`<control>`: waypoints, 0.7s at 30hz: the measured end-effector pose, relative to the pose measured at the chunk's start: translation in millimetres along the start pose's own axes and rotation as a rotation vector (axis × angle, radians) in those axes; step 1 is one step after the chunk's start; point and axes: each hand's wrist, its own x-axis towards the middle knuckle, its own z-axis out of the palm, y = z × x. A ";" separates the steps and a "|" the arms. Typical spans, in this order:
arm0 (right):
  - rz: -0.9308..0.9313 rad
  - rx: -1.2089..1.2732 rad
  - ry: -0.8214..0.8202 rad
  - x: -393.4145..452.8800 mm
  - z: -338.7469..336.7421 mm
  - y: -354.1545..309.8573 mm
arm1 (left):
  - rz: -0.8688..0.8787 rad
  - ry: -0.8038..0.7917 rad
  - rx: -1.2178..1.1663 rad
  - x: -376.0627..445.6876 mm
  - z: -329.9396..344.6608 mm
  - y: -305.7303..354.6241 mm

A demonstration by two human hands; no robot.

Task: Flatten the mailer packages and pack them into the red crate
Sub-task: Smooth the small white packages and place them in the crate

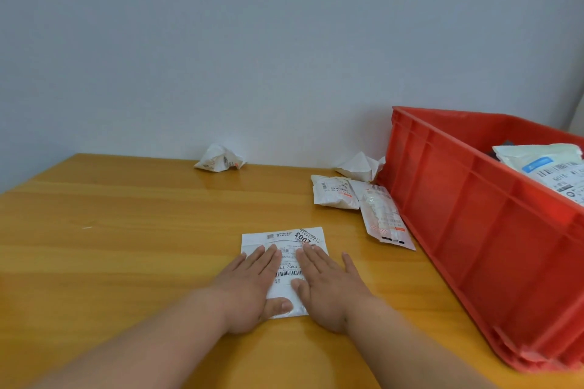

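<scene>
A white mailer with a printed shipping label lies flat on the wooden table. My left hand and my right hand press down on it side by side, palms down and fingers straight. The red crate stands to the right, with flat mailers inside it. Two more mailers lie next to the crate's left wall. A crumpled mailer sits behind them, and another crumpled mailer rests by the wall.
A plain grey wall closes off the table's far edge. The crate overhangs toward the table's right front corner. Bare wood stretches across the left half of the table.
</scene>
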 end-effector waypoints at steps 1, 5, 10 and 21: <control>0.004 -0.003 -0.001 -1.1 -0.5 -0.8 | 0.000 0.005 -0.006 -1.0 1.8 0.0; 0.046 0.030 -0.037 -5.4 3.5 -2.7 | 0.010 -0.015 -0.047 -3.7 3.7 -0.5; 0.073 0.042 -0.024 -5.8 3.0 -4.6 | 0.006 -0.062 -0.069 -4.8 -3.9 0.7; -0.026 -0.018 0.179 4.7 -3.6 -17.0 | -0.150 0.134 -0.053 16.0 -5.2 5.5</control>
